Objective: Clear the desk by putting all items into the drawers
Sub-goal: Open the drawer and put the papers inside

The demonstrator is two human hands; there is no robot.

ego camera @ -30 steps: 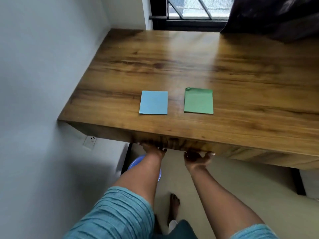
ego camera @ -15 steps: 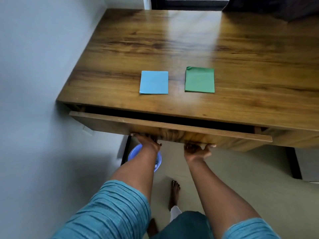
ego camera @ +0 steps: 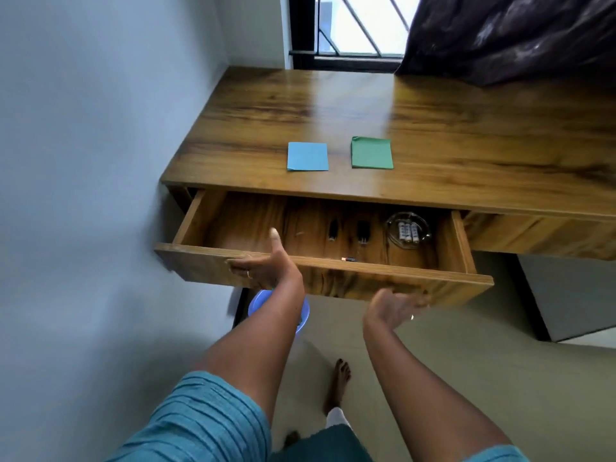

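Note:
A blue sheet of paper (ego camera: 307,156) and a green one (ego camera: 371,153) lie side by side near the front edge of the wooden desk (ego camera: 466,135). Below them the left drawer (ego camera: 366,278) is pulled far out. My left hand (ego camera: 263,265) is in front of the drawer's front panel, palm up, fingers straight and pointing left, thumb raised. Palm up and relaxed, my right hand (ego camera: 393,303) hovers at the panel's lower edge, slightly blurred. Neither hand holds anything.
In the drawer sit a glass dish with batteries (ego camera: 408,231), two small dark items (ego camera: 332,230) and a tiny object (ego camera: 348,259). A second drawer front (ego camera: 533,235) is to the right. Left is a wall, a blue basin (ego camera: 261,303) lies on the floor, dark plastic (ego camera: 516,35) covers the desk's back right.
The drawer has slid from closed to far out. Both hands have let go of its lower edge and opened, the left one rising in front of the panel.

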